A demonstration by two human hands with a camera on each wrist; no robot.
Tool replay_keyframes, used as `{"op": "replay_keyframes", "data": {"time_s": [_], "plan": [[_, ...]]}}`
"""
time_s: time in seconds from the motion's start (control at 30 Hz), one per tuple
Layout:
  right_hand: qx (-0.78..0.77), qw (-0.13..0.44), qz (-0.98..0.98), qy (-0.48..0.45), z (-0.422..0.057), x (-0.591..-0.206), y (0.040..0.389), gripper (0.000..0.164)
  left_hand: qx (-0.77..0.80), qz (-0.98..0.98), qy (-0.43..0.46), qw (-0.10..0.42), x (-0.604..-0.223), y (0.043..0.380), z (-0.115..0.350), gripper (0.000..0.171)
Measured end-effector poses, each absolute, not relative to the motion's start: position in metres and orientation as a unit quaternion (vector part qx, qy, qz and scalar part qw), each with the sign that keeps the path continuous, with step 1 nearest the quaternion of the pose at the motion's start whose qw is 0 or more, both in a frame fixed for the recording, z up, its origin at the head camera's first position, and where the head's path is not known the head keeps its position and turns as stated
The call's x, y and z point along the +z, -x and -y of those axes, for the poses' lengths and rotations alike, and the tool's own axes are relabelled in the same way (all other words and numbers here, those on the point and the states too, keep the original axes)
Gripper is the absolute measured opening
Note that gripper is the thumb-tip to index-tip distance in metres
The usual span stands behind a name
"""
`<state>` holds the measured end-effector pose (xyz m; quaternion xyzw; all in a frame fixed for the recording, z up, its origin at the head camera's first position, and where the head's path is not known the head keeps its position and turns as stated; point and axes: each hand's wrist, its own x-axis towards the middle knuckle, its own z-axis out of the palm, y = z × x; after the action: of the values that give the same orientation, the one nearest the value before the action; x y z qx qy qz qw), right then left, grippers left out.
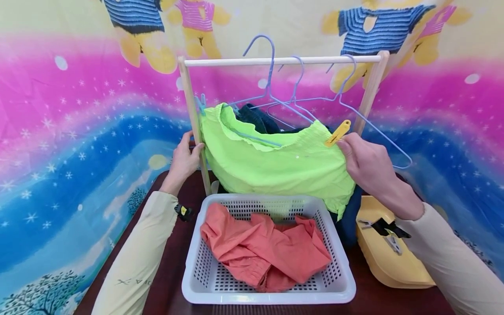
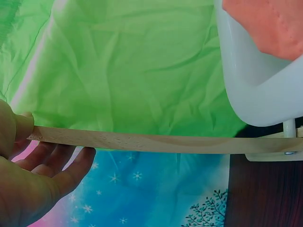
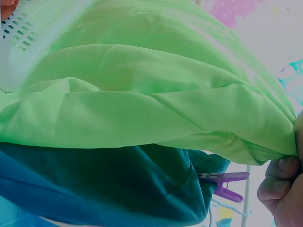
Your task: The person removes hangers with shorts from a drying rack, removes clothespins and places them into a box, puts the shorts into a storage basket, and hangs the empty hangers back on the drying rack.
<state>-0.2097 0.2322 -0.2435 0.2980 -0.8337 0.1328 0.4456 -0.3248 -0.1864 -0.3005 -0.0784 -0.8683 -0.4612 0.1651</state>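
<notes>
A lime-green garment point(image 1: 275, 170) with a gathered edge spreads across the front of a wooden rack point(image 1: 244, 61). Through its opening runs a blue-purple wire hanger point(image 1: 271, 74), whose hook rises higher than the rail. My right hand point(image 1: 368, 164) pinches the garment's right corner, just beside a yellow clothespin point(image 1: 338, 133) clipped there. In the right wrist view, curled fingers point(image 3: 279, 182) bunch the green cloth. My left hand point(image 1: 186, 159) grips the rack's left post, thumb on one side and fingers on the other. A blue clothespin point(image 1: 201, 104) is at the garment's left corner.
A white basket point(image 1: 269, 298) holding a red garment point(image 1: 267, 249) stands in front. To its right, a yellow tray point(image 1: 378, 267) contains clothespins point(image 1: 392, 244). Behind the green cloth hang dark clothes point(image 1: 257, 117), a bare hanger point(image 1: 378, 127) and a purple clothespin point(image 3: 227, 182).
</notes>
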Motion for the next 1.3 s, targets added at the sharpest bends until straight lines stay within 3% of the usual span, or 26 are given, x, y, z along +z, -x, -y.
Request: {"op": "replay_keyframes", "data": {"time_s": [0.13, 0.47, 0.63, 0.87, 1.3], "plan": [[0.137, 0.454, 0.827, -0.302, -0.241, -0.249, 0.207, 0.009, -0.462, 0.868, 0.080, 0.165, -0.301, 0.325, 0.187, 0.050], [0.146, 0.467, 0.813, -0.316, -0.255, -0.257, 0.199, 0.051, -0.463, 0.868, 0.078, 0.162, -0.301, 0.326, 0.188, 0.050], [0.130, 0.461, 0.813, -0.331, -0.258, -0.261, 0.194, 0.051, -0.467, 0.868, 0.073, 0.152, -0.303, 0.326, 0.192, 0.050], [0.151, 0.500, 0.778, -0.349, -0.254, -0.271, 0.194, 0.051, -0.466, 0.872, 0.077, 0.128, -0.305, 0.324, 0.197, 0.051], [0.178, 0.497, 0.775, -0.347, -0.256, -0.289, 0.195, 0.051, -0.485, 0.862, 0.107, 0.101, -0.309, 0.309, 0.206, 0.056]]}}
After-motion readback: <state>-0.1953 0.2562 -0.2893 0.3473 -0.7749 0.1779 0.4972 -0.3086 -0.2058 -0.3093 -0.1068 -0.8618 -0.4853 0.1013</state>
